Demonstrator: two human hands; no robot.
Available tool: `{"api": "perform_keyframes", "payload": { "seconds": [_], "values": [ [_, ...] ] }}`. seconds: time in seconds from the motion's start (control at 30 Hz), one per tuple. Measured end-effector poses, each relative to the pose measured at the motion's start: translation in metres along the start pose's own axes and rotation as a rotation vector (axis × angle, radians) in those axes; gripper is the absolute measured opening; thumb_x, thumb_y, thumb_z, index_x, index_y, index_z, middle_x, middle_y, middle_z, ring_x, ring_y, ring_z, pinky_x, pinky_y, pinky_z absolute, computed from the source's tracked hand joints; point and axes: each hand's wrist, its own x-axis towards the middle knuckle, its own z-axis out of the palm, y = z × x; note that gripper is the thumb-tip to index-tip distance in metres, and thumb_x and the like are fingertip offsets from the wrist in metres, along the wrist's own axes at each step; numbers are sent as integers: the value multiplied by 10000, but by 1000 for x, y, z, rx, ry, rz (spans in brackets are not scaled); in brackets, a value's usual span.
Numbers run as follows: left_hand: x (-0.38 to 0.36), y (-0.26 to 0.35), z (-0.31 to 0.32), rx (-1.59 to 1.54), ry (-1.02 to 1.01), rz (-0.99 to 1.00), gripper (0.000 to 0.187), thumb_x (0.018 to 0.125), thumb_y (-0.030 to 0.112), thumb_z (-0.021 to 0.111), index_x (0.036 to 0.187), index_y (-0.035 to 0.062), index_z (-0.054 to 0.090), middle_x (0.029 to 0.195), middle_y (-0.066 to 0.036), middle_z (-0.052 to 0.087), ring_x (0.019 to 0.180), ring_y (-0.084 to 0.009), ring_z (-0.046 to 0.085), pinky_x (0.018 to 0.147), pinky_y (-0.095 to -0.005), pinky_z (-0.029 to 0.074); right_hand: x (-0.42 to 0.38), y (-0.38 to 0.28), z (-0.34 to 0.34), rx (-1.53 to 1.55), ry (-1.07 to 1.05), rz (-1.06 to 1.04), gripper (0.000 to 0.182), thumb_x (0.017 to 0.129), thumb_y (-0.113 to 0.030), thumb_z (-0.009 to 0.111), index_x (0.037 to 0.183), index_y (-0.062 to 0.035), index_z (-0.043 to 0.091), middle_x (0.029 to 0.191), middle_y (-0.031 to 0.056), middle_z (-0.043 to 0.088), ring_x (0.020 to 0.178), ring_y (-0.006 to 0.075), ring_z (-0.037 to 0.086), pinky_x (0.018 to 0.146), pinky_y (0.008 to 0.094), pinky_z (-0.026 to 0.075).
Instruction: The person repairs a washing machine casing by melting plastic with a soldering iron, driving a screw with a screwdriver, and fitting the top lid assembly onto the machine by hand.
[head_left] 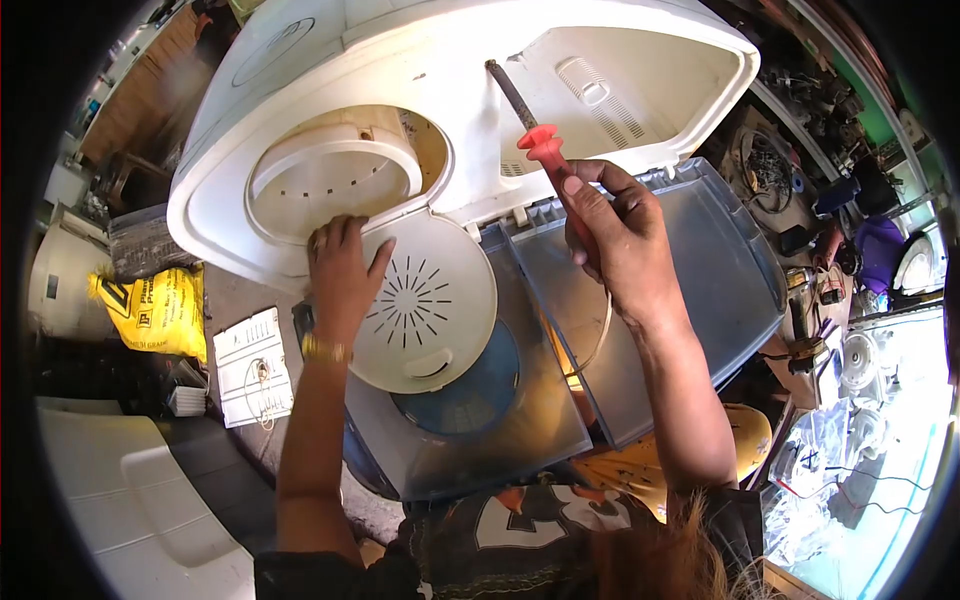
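My right hand (625,240) is closed around the red handle of a soldering iron (545,150), whose dark rusty shaft points up and to the left. Behind its tip stands a white twin-tub washing machine body (460,100). My left hand (342,275), fingers spread, rests on the edge of a round white slotted lid (430,300) beside the round tub opening (340,175). The lid hangs open over a translucent blue-grey cover (480,430). A second translucent cover (690,290) lies under my right forearm.
A yellow bag (155,310) and a white panel with a wire (252,370) lie at the left. White casing (150,490) is at the lower left. Cables, tools and parts (765,175) fill the right side, with clear plastic wrap (815,490) below.
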Motion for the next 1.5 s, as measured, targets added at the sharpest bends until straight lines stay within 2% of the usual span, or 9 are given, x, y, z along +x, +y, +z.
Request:
{"api": "perform_keyframes", "payload": {
  "seconds": [0.03, 0.1, 0.2, 0.6, 0.83, 1.0, 1.1, 1.33, 1.5],
  "values": [
    [12, -5, 10, 16, -176, -84, 371, 900, 383, 555, 1002, 33, 623, 943, -183, 635, 928, -330, 599, 866, -445, 448, 0, 0, -1, -11, -9, -1, 287, 926, -282, 595, 1073, -35, 588, 593, -42, 468, 459, 38, 406, 401, 183, 251],
    [30, -13, 26, 44, -519, -242, 479, 929, 479, 467, 928, 42, 665, 829, -178, 665, 808, -320, 647, 787, -435, 495, 0, -4, 0, 21, -9, 6, 259, 923, -213, 595, 1040, 17, 596, 597, -23, 500, 474, 52, 436, 424, 204, 313],
    [30, -21, 36, -43, -409, -201, 563, 937, 530, 402, 834, 57, 688, 716, -165, 665, 678, -333, 655, 695, -433, 519, 1, -2, 0, 24, 10, -12, 242, 915, -172, 594, 1013, 49, 600, 566, -8, 512, 456, 68, 451, 427, 234, 338],
    [26, -22, 28, -82, -472, -162, 473, 890, 500, 519, 901, 61, 693, 794, -175, 675, 775, -346, 654, 724, -436, 509, 1, -6, 7, -47, 89, -30, 253, 899, -192, 619, 950, 55, 607, 547, 22, 522, 442, 79, 461, 438, 255, 370],
    [24, -20, 28, -44, -426, -124, 439, 874, 470, 557, 853, 47, 670, 733, -171, 671, 687, -325, 665, 669, -433, 524, -3, -15, 6, -47, 77, 15, 246, 895, -205, 626, 945, 36, 608, 596, 6, 509, 467, 69, 444, 464, 238, 373],
    [22, -23, 30, -91, -427, -111, 429, 883, 439, 560, 919, 21, 654, 753, -192, 660, 719, -345, 654, 664, -441, 515, -5, -18, 7, -122, 68, 15, 263, 907, -216, 614, 974, 37, 603, 584, -1, 499, 471, 65, 439, 462, 236, 366],
    [22, -23, 31, -78, -374, -88, 393, 869, 422, 584, 838, 35, 644, 703, -166, 661, 661, -320, 658, 647, -419, 524, -4, -11, 6, -143, 63, -17, 272, 917, -220, 602, 999, 39, 599, 582, -10, 494, 476, 59, 441, 458, 235, 364],
    [25, -19, 30, -56, -362, -94, 372, 868, 392, 588, 795, 30, 631, 685, -175, 646, 640, -330, 641, 625, -425, 508, -8, -13, 12, -182, 111, 1, 269, 930, -222, 584, 1050, 17, 563, 549, -41, 450, 456, 39, 398, 426, 200, 282],
    [25, -16, 26, -75, -343, -93, 353, 865, 364, 599, 786, 20, 616, 688, -190, 634, 644, -355, 628, 632, -435, 500, -8, -9, 8, -169, 95, 15, 267, 940, -188, 566, 1098, 26, 534, 543, -34, 458, 427, 37, 370, 403, 200, 278]
  ]
}}
